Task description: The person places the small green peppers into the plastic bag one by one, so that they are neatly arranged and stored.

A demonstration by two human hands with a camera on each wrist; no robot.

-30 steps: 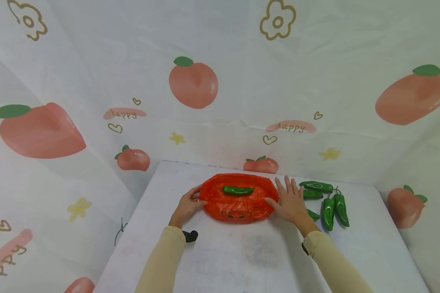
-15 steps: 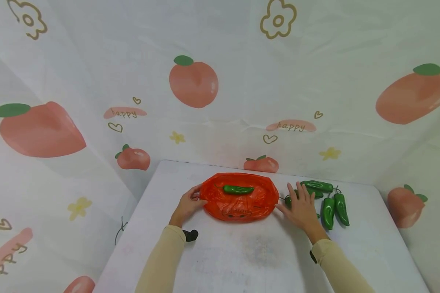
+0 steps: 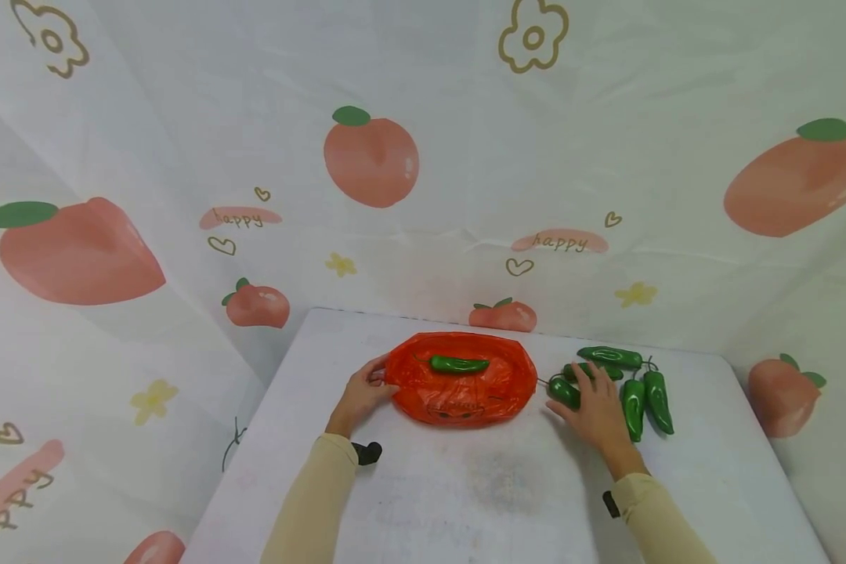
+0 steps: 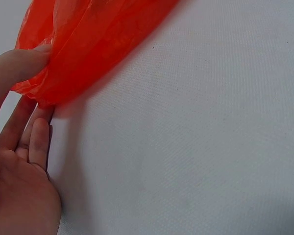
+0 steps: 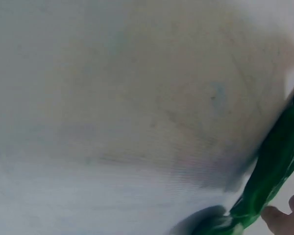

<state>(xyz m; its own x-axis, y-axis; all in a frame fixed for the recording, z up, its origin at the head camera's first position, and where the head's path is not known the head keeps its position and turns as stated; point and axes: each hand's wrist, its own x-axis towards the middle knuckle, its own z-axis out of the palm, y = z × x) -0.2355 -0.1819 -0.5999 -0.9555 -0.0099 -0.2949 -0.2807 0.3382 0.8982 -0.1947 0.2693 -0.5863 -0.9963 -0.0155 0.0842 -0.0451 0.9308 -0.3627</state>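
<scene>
A red plastic bag (image 3: 458, 399) lies spread with its mouth upward, one green chili pepper (image 3: 460, 365) inside it. My left hand (image 3: 359, 398) pinches the bag's left edge, thumb on top and fingers behind or below, as the left wrist view shows. My right hand (image 3: 598, 415) is spread over another green pepper (image 3: 564, 392), its thumb and fingers on either side and covering part of it. In the right wrist view, fingertips (image 5: 279, 220) lie right beside a green pepper (image 5: 277, 156).
Several more green peppers lie right of the bag: one at the back (image 3: 609, 357), one just behind my hand (image 3: 606, 372), and two side by side (image 3: 633, 407) farther right. The white table (image 3: 465, 501) meets a printed cloth wall (image 3: 430, 258) behind and at both sides.
My right hand has left the bag's right edge and moved right, over the nearest pepper, its fingers bending down around it. My left hand has stayed at the bag's left edge.
</scene>
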